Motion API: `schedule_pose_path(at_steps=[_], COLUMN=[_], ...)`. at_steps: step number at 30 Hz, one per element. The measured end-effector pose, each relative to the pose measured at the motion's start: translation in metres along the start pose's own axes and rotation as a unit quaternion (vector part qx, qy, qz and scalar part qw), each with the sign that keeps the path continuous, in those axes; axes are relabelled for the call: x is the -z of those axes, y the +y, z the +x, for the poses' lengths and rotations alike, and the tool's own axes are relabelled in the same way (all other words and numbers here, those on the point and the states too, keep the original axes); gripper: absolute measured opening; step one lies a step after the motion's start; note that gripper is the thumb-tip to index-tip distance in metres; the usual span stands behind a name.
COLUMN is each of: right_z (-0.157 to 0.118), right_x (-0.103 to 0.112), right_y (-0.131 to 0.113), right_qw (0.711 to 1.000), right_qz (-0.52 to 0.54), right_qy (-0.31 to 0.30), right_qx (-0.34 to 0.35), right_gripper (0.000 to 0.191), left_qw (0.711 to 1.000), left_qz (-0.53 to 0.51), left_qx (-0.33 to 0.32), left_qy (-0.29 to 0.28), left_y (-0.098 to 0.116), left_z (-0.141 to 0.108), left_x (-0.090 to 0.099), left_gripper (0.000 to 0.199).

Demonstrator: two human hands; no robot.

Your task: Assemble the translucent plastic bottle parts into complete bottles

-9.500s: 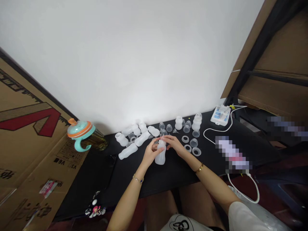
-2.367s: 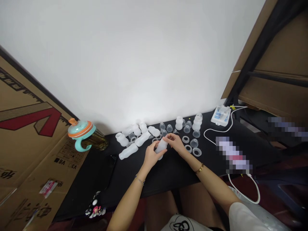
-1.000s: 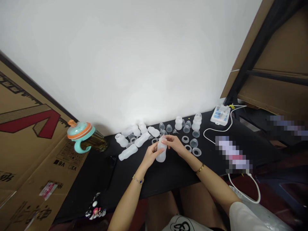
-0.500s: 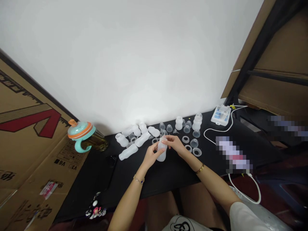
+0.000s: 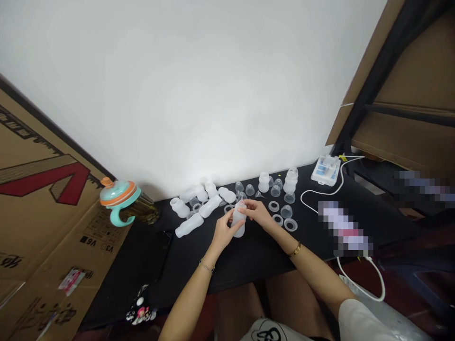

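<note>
A translucent white bottle (image 5: pixel 239 229) stands upright on the black table, near its middle. My left hand (image 5: pixel 225 231) is closed around the bottle's body. At the bottle's top, the fingers of my right hand (image 5: pixel 256 211) are closed on the clear nipple piece (image 5: pixel 242 203). To the left lie several white bottles (image 5: pixel 190 224), some tipped on their sides. Clear domed caps (image 5: pixel 275 191) and flat translucent rings (image 5: pixel 290 224) are spread on the right. A white bottle (image 5: pixel 263 182) and a capped bottle (image 5: pixel 291 181) stand near the wall.
A teal and orange lidded jug (image 5: pixel 124 201) stands at the left, beside a cardboard box (image 5: pixel 39 213). A dark phone-like slab (image 5: pixel 159 251) lies near it. At the right are a white case (image 5: pixel 325 169), a white cable (image 5: pixel 343 177) and a blurred-out item (image 5: pixel 344 227).
My left hand and wrist have turned slightly around the bottle. The right hand stays at the bottle's top, with its fingers slightly shifted. The camera view has moved a little.
</note>
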State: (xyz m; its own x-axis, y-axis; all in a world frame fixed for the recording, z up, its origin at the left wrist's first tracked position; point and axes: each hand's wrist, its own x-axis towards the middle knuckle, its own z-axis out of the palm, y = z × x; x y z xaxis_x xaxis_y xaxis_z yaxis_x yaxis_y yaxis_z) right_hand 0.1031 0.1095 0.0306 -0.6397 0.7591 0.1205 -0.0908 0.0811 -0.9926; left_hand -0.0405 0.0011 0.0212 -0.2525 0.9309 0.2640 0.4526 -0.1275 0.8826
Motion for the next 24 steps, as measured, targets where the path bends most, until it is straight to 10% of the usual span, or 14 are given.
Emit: schedule_pose_path(at_steps=[24], right_z=[-0.0087], right_x=[-0.0054], right_y=[0.0015], right_qw=[0.969], right_qz=[-0.197], right_qy=[0.025], right_qx=[0.144], right_gripper=[0.047], left_qw=[0.998], left_qz=[0.041], left_qx=[0.002], left_qy=[0.053], left_y=[0.0004], left_z=[0.0016], left_x=[0.0014], left_gripper=[0.045])
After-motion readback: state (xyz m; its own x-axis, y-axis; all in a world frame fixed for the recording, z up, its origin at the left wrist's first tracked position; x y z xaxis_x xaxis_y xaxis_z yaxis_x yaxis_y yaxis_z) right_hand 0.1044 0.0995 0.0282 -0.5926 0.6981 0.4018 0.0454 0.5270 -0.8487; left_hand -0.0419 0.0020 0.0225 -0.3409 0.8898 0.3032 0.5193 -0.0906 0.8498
